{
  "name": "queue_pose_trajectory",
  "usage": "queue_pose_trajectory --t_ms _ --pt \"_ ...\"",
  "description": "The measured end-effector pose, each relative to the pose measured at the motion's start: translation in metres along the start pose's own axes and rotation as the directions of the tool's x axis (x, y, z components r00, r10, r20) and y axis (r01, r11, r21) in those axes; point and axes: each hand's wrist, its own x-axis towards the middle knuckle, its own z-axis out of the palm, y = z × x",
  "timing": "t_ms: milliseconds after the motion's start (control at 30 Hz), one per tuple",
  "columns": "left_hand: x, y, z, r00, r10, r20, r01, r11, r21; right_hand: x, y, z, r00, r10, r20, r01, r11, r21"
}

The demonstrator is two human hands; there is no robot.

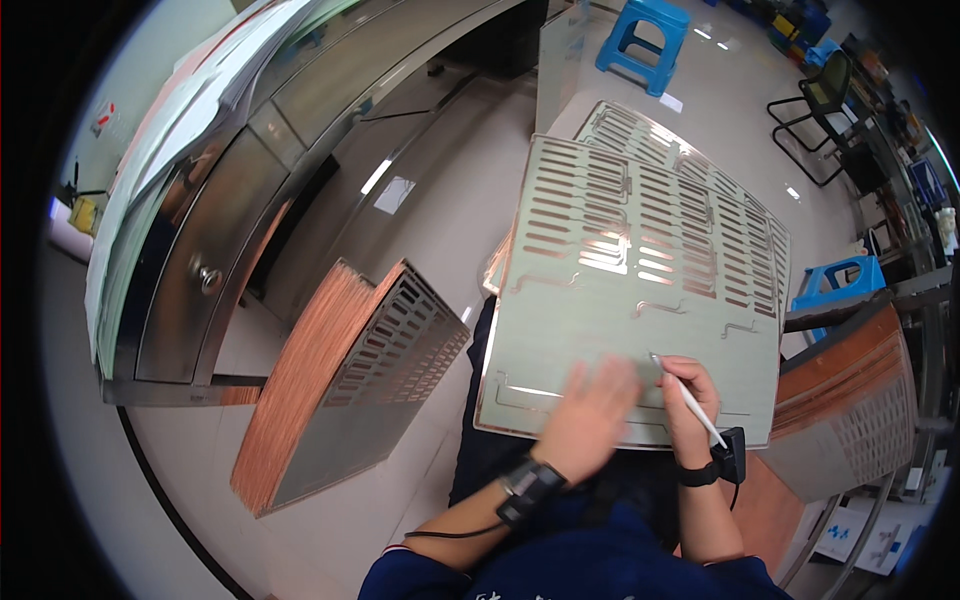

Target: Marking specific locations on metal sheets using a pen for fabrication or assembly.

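A large pale grey-green panel with copper-coloured patterns lies over my lap. My left hand, a little blurred, rests flat over its lower part, fingers stretched out. Closed around a slim white pen-like tool is my right hand, just right of the left one. The tool's tip points up and left, at or just above the panel; contact cannot be told. Behind this panel, a second patterned panel sticks out at the far side. A black device sits on each wrist.
On the left, a thick stack of copper-edged panels stands on the floor near a metal drawer cabinet topped with papers. More copper-coloured sheets stand at right. Blue stools and a black chair are farther off.
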Motion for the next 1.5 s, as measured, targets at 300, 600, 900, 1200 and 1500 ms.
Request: queue_pose_trajectory --t_ms 300,600,900,1200,1500 --pt "0.006 -0.031 -0.009 0.998 0.001 -0.059 -0.021 0.936 -0.352 -0.005 0.017 -0.079 0.904 0.118 -0.411 -0.148 0.988 -0.041" --pt "-0.014 -0.073 -0.048 0.714 -0.571 -0.404 0.518 0.82 -0.243 -0.001 0.001 -0.022 0.968 -0.25 -0.012 0.221 0.877 -0.426" --pt "-0.076 -0.035 -0.051 0.627 -0.766 0.139 0.537 0.296 -0.79 0.03 -0.004 -0.025 0.972 -0.218 0.088 0.235 0.888 -0.396" --pt "-0.053 -0.048 -0.036 0.524 -0.852 0.007 0.413 0.247 -0.877 0.034 0.006 -0.028 0.953 -0.237 0.191 0.298 0.852 -0.431" --pt "-0.045 -0.035 -0.019 0.467 -0.872 -0.146 0.276 0.301 -0.913 0.035 0.014 -0.027 0.96 -0.252 0.122 0.28 0.846 -0.453"
